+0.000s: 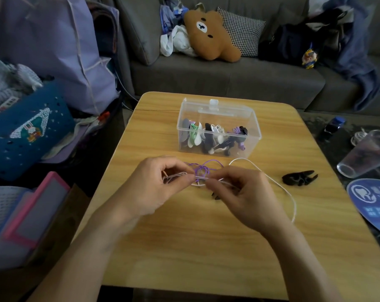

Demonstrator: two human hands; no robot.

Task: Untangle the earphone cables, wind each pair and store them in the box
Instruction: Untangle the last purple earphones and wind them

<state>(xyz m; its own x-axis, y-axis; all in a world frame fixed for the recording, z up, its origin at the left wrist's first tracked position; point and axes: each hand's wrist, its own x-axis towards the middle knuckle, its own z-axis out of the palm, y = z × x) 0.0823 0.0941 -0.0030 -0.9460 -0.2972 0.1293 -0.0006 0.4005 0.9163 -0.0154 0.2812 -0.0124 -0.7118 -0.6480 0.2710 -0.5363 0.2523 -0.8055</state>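
While the left hand [154, 188] pinches the white cable [278, 182] at middle frame, the right hand [245, 197] pinches the knot with the purple cable [203, 168]. Pull loops gently, never yank. Clear box [253, 129] waits above.

We're in a lived-in living room: grey sofa [217, 77] behind, a teddy-bear cushion [208, 35] and a checked pillow [242, 31] on it, clothes heaped around, low wooden table [206, 247] in front.
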